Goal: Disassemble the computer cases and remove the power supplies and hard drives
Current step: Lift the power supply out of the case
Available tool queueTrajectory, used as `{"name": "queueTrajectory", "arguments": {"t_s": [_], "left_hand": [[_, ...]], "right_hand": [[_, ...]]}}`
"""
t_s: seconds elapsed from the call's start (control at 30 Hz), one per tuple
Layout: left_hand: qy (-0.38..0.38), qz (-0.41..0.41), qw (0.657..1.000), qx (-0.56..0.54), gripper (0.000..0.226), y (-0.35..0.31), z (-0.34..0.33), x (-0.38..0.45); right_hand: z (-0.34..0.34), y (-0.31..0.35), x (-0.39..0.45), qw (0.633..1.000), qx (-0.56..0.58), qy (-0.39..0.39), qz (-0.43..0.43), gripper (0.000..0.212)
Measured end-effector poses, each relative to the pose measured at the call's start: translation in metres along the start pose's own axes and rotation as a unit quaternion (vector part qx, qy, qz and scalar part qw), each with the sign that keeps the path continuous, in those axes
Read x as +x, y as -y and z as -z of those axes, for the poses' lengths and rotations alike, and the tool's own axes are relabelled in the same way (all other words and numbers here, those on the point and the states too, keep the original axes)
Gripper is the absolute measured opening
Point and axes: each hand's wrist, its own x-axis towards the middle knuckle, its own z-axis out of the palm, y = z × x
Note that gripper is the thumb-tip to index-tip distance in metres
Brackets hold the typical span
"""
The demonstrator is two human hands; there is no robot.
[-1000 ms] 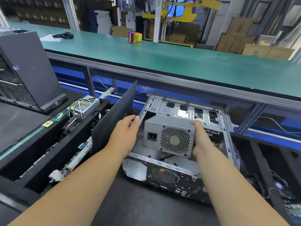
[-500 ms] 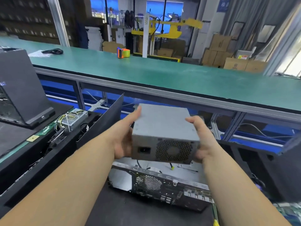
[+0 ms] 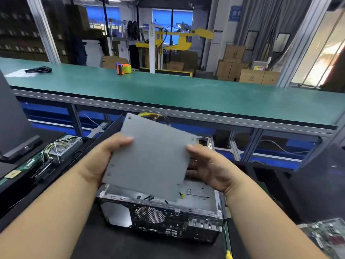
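I'm lifting the power supply point(image 3: 151, 156) clear of the computer case point(image 3: 162, 212) now, tilting it up, left hand point(image 3: 100, 159) and right hand point(image 3: 207, 169) both gripping its sides — one unit freed.

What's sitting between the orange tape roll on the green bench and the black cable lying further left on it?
Nothing: in the head view the green bench is bare between the orange tape roll and the black cable, which lies on a clear plastic sheet.
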Motion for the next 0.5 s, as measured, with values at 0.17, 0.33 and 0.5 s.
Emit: {"name": "queueTrajectory", "arguments": {"t_s": [0.17,0.33,0.5], "left_hand": [[-0.007,-0.083,0.991,0.106,0.087,-0.008,0.013,-0.015],[-0.038,-0.117,0.984,0.132,0.083,0.0,0.018,-0.023],[-0.032,-0.159,0.982,0.098,0.069,-0.005,0.036,-0.027]], "right_hand": [[-0.004,-0.004,-0.001,0.998,-0.062,0.007,-0.003,0.055],[-0.001,-0.006,0.002,0.999,-0.041,-0.007,-0.005,0.065],[0.026,0.001,-0.003,0.997,-0.027,-0.071,0.015,0.047]]}}
